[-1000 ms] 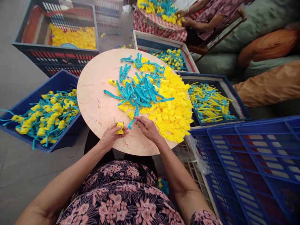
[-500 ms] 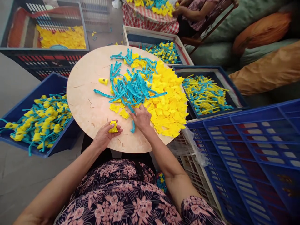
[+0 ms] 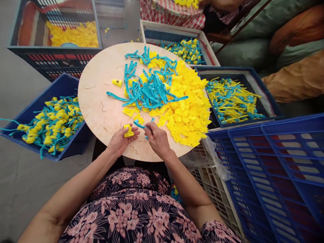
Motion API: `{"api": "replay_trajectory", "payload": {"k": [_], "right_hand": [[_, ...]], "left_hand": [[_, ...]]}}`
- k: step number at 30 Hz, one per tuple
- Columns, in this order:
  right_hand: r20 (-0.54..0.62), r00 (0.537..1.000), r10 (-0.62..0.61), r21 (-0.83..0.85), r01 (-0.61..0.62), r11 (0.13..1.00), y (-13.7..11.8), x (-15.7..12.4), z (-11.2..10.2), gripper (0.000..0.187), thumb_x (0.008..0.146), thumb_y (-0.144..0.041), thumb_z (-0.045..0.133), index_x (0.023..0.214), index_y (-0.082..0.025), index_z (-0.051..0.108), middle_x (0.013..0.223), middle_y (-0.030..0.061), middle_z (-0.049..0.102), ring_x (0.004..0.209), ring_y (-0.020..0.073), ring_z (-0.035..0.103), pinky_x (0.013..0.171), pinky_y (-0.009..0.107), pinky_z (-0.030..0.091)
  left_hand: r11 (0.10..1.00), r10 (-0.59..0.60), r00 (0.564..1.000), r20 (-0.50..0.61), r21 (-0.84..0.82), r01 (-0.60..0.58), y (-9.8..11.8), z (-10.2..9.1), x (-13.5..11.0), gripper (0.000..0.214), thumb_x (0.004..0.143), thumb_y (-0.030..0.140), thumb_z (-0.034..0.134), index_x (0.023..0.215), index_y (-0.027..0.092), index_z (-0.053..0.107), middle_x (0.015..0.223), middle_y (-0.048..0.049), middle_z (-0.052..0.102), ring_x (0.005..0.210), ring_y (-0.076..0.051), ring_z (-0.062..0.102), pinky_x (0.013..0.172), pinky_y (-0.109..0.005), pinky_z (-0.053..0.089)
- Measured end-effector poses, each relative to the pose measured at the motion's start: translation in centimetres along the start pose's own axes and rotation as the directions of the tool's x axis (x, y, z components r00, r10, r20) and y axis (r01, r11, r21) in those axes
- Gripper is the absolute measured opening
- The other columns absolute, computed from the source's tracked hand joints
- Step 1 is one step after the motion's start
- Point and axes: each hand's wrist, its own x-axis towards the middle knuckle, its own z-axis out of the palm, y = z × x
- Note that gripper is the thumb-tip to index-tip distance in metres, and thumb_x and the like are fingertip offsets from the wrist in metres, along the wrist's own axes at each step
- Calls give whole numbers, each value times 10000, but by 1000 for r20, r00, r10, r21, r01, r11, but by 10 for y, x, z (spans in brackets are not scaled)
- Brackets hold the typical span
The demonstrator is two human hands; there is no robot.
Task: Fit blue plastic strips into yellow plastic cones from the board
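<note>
My left hand (image 3: 120, 141) grips a small yellow plastic piece (image 3: 128, 131) just above the near edge of a round wooden board (image 3: 95, 101). My right hand (image 3: 157, 139) pinches a teal plastic strip (image 3: 140, 125), whose tip points toward the yellow piece without clearly touching it. Beyond my hands, a tangle of teal plastic strips (image 3: 149, 91) lies on the board. A large heap of flat yellow plastic pieces (image 3: 187, 114) covers its right side. A single yellow piece with a dark mark (image 3: 116, 82) stands apart on the bare wood.
Blue crates surround the board, holding joined yellow-and-teal items (image 3: 50, 125), yellow pieces (image 3: 72, 33) and yellow-and-teal sticks (image 3: 233, 101). A stacked blue crate (image 3: 268, 168) stands at lower right. Top right, a co-worker's arm (image 3: 222, 4) is beside a checked-cloth table (image 3: 172, 13).
My right hand has come back from the heap toward my left hand and now pinches a teal strip. My left hand still grips the yellow piece. The view has shifted slightly.
</note>
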Motion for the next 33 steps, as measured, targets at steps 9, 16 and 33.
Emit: {"api": "replay_trajectory", "payload": {"k": [9, 16, 33], "right_hand": [[24, 1000, 20, 156, -23, 987, -21, -25, 24, 306, 989, -381, 398, 1023, -216, 653, 1040, 67, 717, 981, 205, 658, 826, 297, 483], [103, 992, 79, 330, -109, 938, -25, -29, 31, 184, 917, -369, 494, 979, -208, 561, 860, 14, 670, 724, 161, 627, 650, 260, 450], [225, 974, 39, 107, -64, 992, -44, -40, 45, 256, 994, -290, 354, 997, -191, 589, 756, 21, 639, 687, 171, 582, 616, 255, 347]], "left_hand": [[989, 58, 998, 29, -141, -53, -4, 1, -9, 204, 905, 245, 500, 1041, 150, 620, 733, -10, 669, 717, -156, 668, 802, -323, 531], [974, 69, 996, -63, -211, -81, -5, 6, -9, 241, 984, 308, 400, 957, 170, 596, 792, -29, 676, 822, -189, 698, 909, -377, 503], [925, 366, 930, 34, -120, -360, -18, 0, -11, 206, 919, 391, 520, 988, 210, 589, 825, 3, 643, 955, -202, 691, 1036, -419, 434]]}}
